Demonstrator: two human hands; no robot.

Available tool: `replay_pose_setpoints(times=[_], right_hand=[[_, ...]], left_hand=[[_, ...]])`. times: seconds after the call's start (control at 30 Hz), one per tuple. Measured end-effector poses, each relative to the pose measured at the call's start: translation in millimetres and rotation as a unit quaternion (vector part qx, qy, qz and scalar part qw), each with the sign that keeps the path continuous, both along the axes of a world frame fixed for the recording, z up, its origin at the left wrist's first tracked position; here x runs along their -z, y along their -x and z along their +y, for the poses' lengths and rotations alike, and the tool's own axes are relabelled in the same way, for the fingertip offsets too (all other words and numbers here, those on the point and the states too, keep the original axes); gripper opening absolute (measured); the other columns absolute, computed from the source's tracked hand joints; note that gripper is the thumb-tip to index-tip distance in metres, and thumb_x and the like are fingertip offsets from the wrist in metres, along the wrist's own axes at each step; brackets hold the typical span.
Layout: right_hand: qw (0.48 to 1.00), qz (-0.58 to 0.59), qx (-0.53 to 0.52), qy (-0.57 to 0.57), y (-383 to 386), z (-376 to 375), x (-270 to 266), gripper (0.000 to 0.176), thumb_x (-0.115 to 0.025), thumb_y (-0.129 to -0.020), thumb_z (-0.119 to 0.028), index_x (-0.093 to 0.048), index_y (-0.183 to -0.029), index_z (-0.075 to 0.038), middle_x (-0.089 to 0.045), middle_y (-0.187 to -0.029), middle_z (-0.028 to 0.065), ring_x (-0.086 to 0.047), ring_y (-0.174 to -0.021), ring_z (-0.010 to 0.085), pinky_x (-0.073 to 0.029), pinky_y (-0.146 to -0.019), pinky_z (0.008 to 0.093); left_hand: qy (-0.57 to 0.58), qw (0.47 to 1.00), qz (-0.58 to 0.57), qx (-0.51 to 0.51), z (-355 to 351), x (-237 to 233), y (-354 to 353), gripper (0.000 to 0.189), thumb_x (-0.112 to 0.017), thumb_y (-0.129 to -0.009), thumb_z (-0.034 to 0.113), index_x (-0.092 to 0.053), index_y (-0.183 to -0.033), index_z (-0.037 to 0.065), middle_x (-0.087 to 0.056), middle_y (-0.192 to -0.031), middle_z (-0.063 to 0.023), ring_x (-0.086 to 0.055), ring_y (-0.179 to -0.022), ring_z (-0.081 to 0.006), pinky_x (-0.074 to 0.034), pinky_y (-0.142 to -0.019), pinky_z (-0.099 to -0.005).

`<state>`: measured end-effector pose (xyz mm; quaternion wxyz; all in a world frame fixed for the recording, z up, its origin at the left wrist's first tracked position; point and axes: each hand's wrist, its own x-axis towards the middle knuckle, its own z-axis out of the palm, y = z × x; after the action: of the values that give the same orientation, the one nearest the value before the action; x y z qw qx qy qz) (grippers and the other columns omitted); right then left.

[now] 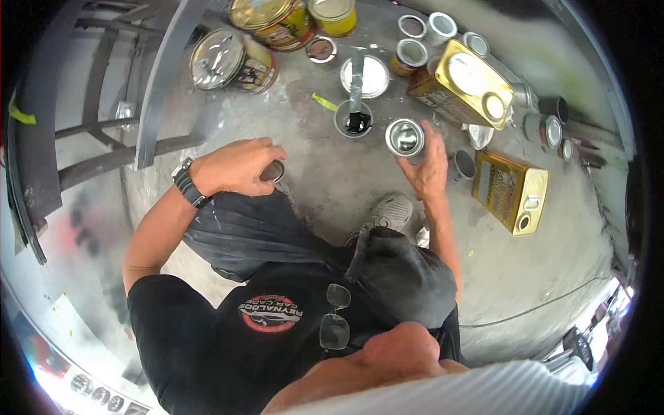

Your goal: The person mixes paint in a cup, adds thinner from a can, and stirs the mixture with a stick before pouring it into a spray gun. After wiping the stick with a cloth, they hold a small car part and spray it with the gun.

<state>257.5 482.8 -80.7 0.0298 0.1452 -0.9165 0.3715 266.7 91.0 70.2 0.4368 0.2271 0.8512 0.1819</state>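
My left hand (238,166), with a watch on its wrist, is closed around a small round cup (276,171) above my knee. Much of that cup is hidden behind the fingers. On the other side, my right hand (427,162) grips an open metal can (404,137) from its right side, thumb and fingers curved round it. The can's shiny inside faces up. Left of it, a clear plastic cup (344,126) with black liquid stands on the floor, and a flat metal stirring stick (357,76) leans out of it.
Behind the cup lies a round white lid (370,75). Large paint cans (218,61) stand at the back left, smaller tins (411,54) at the back. Two rectangular thinner tins (508,190) (443,93) and a grey cup (461,166) are on the right. A grey metal frame (155,90) rises on the left.
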Motion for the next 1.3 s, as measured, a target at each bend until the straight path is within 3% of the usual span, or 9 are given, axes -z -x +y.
replay_pose_setpoints(times=[0.17, 0.73, 0.8, 0.9, 1.3], right_hand=[[0.992, 0.027, -0.05, -0.114, 17, -17, -32, 0.097, -0.092, -0.064, -0.014, -0.047, -0.149, -0.005, -0.057, -0.141, 0.0189, -0.055, -0.131, 0.0391, -0.042, -0.113, 0.0577], [0.937, 0.059, -0.08, -0.334, 22, -59, -41, 0.088, -0.087, -0.074, -0.023, -0.046, -0.151, -0.012, -0.054, -0.142, 0.0179, -0.051, -0.136, 0.0383, -0.037, -0.115, 0.0656], [0.932, 0.069, -0.082, -0.346, 22, -62, -41, 0.087, -0.086, -0.074, -0.023, -0.046, -0.151, -0.013, -0.054, -0.142, 0.0177, -0.051, -0.136, 0.0377, -0.037, -0.114, 0.067], [0.926, 0.086, -0.085, -0.358, 21, -66, -39, 0.087, -0.086, -0.074, -0.022, -0.047, -0.15, -0.014, -0.054, -0.141, 0.0171, -0.051, -0.136, 0.0368, -0.037, -0.114, 0.0688], [0.917, 0.113, -0.082, -0.374, 19, -73, -41, 0.085, -0.087, -0.072, -0.022, -0.048, -0.148, -0.014, -0.054, -0.137, 0.0156, -0.052, -0.133, 0.0352, -0.038, -0.111, 0.0701]], left_hand=[[-0.057, 0.995, 0.061, -0.052, -7, -13, 5, 0.057, -0.069, -0.078, 0.021, -0.061, -0.129, -0.002, -0.064, -0.111, -0.0219, -0.064, -0.106, -0.0428, -0.053, -0.092, -0.048], [-0.081, 0.986, 0.132, -0.062, -33, -9, 6, 0.054, -0.065, -0.08, 0.018, -0.06, -0.13, -0.001, -0.062, -0.111, -0.0209, -0.064, -0.103, -0.0432, -0.052, -0.09, -0.0504], [-0.088, 0.983, 0.145, -0.063, -33, -11, 3, 0.053, -0.065, -0.08, 0.017, -0.06, -0.13, -0.001, -0.062, -0.111, -0.021, -0.064, -0.102, -0.0434, -0.052, -0.09, -0.0506], [-0.123, 0.971, 0.189, -0.077, -35, -9, -1, 0.046, -0.068, -0.078, 0.017, -0.064, -0.122, 0.0, -0.063, -0.099, -0.021, -0.065, -0.091, -0.0441, -0.053, -0.082, -0.0522], [-0.123, 0.968, 0.204, -0.075, -36, -11, -4, 0.047, -0.07, -0.078, 0.016, -0.063, -0.122, 0.0, -0.061, -0.101, -0.0203, -0.065, -0.095, -0.0431, -0.053, -0.085, -0.0517]])
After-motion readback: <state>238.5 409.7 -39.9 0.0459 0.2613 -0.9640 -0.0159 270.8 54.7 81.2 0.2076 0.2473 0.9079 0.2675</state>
